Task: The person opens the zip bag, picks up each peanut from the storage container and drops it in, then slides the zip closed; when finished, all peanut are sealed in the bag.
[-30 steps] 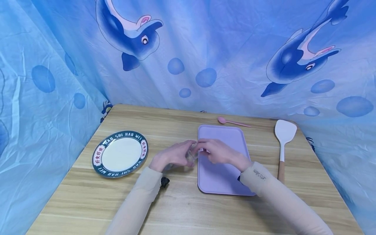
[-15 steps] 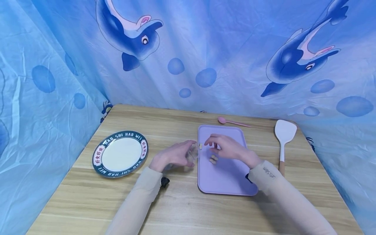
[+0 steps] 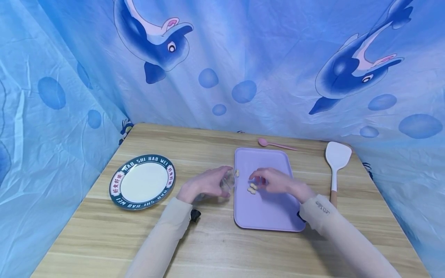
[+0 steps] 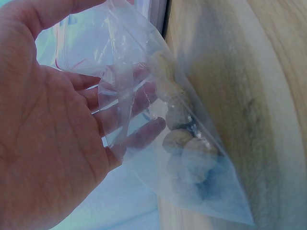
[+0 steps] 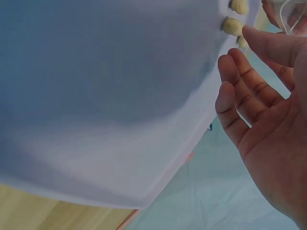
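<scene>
My left hand point(image 3: 208, 183) holds a clear plastic zip bag point(image 4: 136, 96) at the tray's left edge. Its fingers show through the film in the left wrist view, and several unshelled peanuts point(image 4: 178, 141) lie inside. My right hand point(image 3: 272, 180) is over the purple tray point(image 3: 267, 214), fingers loosely bent, with nothing seen between them. Close to its fingertips, loose peanuts point(image 3: 252, 189) lie on the tray. Another peanut point(image 3: 237, 173) sits by the tray's left rim. In the right wrist view the thumb is close to a peanut point(image 5: 233, 27); contact is unclear.
A white plate point(image 3: 144, 182) with a dark green rim lies on the left of the wooden table point(image 3: 215, 251). Behind the tray is a pink spoon point(image 3: 278, 145). To its right lies a white spatula point(image 3: 334, 170) with a wooden handle. Dolphin-print curtains surround the table.
My right hand has left the bag's mouth and moved right over the tray, then slightly lower. Peanuts now show on the tray where none were visible. My left hand and the bag have barely moved.
</scene>
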Demonstrator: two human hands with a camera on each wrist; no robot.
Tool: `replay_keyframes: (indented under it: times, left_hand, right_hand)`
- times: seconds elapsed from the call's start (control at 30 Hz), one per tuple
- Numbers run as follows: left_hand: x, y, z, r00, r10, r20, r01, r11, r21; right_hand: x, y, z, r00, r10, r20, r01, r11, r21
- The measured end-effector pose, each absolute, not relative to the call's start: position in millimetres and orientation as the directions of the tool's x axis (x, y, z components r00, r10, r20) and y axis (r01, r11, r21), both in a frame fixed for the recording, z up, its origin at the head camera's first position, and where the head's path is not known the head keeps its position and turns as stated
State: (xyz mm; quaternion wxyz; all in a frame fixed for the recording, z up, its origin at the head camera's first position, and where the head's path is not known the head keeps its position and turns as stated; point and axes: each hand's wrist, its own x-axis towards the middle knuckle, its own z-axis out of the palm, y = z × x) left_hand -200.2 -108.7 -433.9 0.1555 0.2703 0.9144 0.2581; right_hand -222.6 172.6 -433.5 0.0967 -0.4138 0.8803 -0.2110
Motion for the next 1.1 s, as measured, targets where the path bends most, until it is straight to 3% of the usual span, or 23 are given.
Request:
replay_keyframes:
  times: [1.1]
  left_hand:
    - [-200.5,-109.3,-434.8,-0.806,0.573,-0.145,0.416,0.724,0.551]
  right_hand:
    - [-215.3,169.2,-443.3,-0.647,-0.763,0.007,-0.682,0.574,-0.453]
